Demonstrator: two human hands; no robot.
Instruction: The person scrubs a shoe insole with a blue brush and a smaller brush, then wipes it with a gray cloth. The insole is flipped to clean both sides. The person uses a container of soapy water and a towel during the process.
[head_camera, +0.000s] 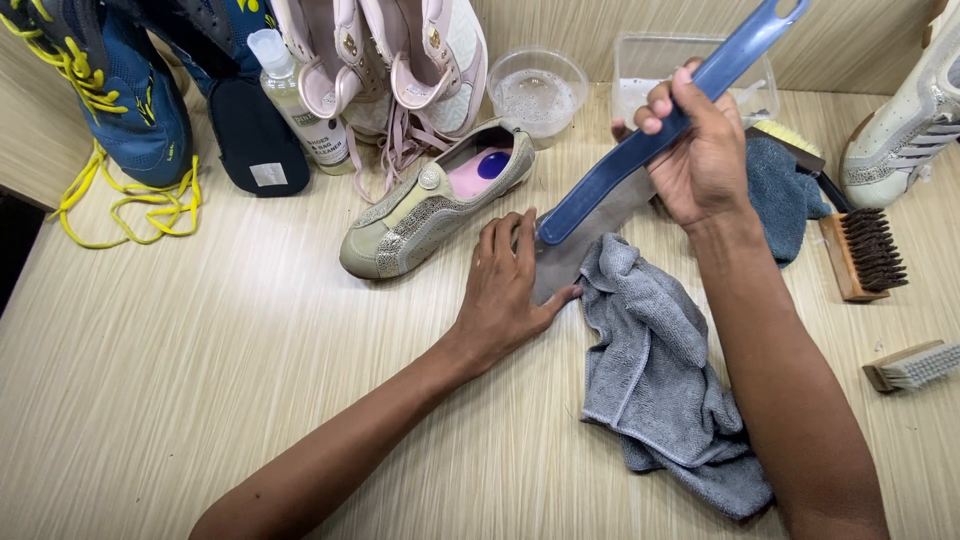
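Note:
My left hand (505, 285) lies flat, fingers spread, pressing a grey insole (600, 225) onto the wooden table. My right hand (700, 160) grips the long handle of a blue brush (610, 185); its lower end rests on the insole just beside my left fingertips. A beige shoe (430, 205) with a pink lining lies on its side just left of my left hand. A crumpled grey cloth (660, 380) lies between my forearms, touching the insole's edge.
Behind stand a blue sneaker with yellow laces (130, 100), a dark insole (250, 140), a cleaner bottle (295, 100), pink-white shoes (400, 50), a foamy bowl (537, 90) and a clear tub (640, 70). At the right lie a blue cloth (785, 195), two brushes (865, 250) (915, 365) and a white shoe (910, 120).

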